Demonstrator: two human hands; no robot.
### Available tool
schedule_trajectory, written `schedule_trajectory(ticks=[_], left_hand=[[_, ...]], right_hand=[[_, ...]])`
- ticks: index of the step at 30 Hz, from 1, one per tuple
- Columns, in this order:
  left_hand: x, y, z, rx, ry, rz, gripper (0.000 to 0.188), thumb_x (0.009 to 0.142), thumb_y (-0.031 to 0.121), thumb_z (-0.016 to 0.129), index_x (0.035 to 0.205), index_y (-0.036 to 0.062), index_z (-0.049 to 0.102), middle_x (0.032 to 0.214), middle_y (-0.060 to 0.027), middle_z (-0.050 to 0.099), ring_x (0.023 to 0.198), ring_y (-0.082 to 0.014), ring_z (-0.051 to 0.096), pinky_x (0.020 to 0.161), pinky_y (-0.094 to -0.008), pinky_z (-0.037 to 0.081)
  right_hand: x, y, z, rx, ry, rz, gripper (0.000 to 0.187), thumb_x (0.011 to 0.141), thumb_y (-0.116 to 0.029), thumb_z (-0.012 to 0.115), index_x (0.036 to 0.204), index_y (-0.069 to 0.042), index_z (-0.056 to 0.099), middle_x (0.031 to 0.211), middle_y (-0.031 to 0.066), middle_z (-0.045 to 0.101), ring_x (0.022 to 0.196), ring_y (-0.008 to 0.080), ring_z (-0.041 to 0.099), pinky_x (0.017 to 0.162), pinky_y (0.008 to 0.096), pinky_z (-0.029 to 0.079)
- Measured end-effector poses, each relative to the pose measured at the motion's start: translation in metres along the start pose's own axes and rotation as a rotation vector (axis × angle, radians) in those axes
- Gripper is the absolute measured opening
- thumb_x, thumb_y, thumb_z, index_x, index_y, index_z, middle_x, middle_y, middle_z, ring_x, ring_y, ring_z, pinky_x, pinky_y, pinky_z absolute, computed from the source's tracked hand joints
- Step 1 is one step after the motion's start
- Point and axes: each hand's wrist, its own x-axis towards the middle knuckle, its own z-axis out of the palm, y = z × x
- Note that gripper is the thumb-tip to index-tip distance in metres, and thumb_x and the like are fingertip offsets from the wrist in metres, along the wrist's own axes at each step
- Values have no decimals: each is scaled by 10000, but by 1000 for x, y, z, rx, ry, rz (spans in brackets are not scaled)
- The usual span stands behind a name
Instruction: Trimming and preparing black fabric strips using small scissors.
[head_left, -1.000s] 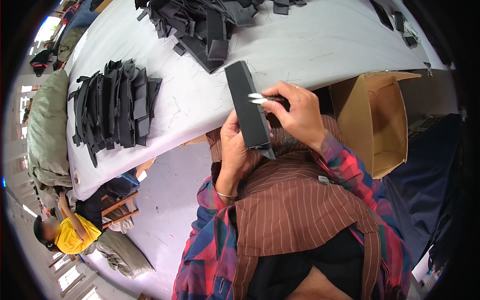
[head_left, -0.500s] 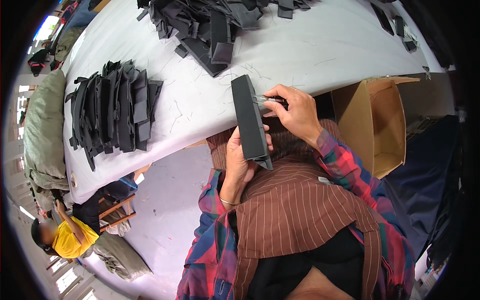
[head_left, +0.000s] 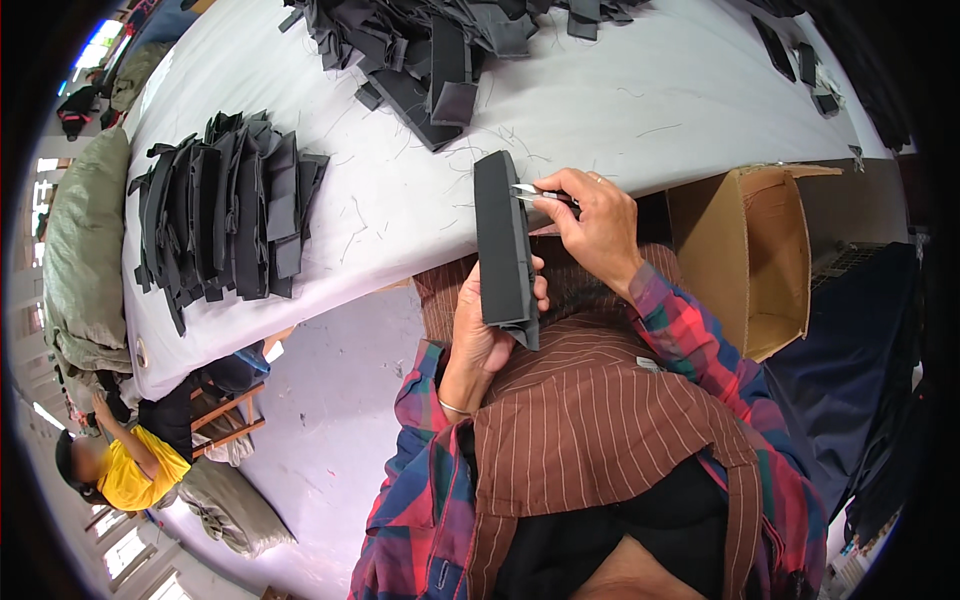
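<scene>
My left hand (head_left: 478, 322) grips the lower end of a long, folded black fabric piece (head_left: 502, 235), with its fingers wrapped behind it. The piece stands tilted over my lap, near the table's front edge. In my right hand (head_left: 598, 218) is a pair of small thread snips (head_left: 546, 195), pinched between thumb and fingers. The tips of the snips reach the right edge of the fabric near its upper end. Whether the blades touch a thread is too small to tell.
On the white-covered table (head_left: 400, 190) lie a row of stacked dark fabric pieces (head_left: 225, 210), a loose heap of similar pieces (head_left: 430, 60) and cut threads. An open cardboard box (head_left: 745, 265) stands at right. A person in yellow (head_left: 145, 468) sits at far left.
The fabric piece has turned slightly more upright and shifted a little to the right. The snips have moved slightly along with my right hand.
</scene>
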Motion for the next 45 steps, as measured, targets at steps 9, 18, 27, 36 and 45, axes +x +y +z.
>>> schedule_trajectory(ticks=[9, 18, 27, 36, 45], left_hand=[[1, -1, 1, 15, 28, -17, 279, 850, 105, 634, 1088, -14, 551, 1044, -157, 597, 795, -206, 618, 685, -326, 559], [1, -3, 2, 49, 58, -15, 273, 854, 123, 635, 1073, -15, 551, 1040, -158, 600, 782, -202, 616, 680, -324, 555], [1, -3, 3, 65, 50, -12, 264, 858, 126, 629, 1069, -15, 555, 1024, -151, 603, 781, -197, 615, 674, -318, 552], [2, -7, -8, 237, 31, -15, 425, 900, 346, 612, 1122, -7, 527, 1056, -160, 576, 816, -211, 585, 678, -337, 534], [4, -7, -9, 193, 116, -95, 255, 828, 45, 650, 1062, 1, 556, 1014, -138, 613, 763, -186, 633, 651, -309, 558]], right_hand=[[0, 1, -1, -75, 13, -50, 116, 787, -210, 685, 828, -114, 636, 722, 8, 620, 650, 216, 568, 619, 342, 423], [-2, 2, -2, -102, 1, -45, 111, 781, -194, 686, 823, -109, 628, 730, 7, 624, 658, 214, 573, 614, 344, 410], [-2, 3, 3, -82, 34, -52, 105, 787, -179, 687, 872, -120, 670, 686, 30, 595, 628, 226, 545, 617, 342, 413], [-3, 8, 5, -44, -24, 146, 101, 782, -194, 695, 835, -130, 638, 660, 48, 605, 625, 253, 583, 591, 374, 424], [12, -4, 2, 47, -170, 122, 129, 802, -227, 676, 850, -114, 636, 694, 63, 629, 649, 272, 605, 584, 389, 453]])
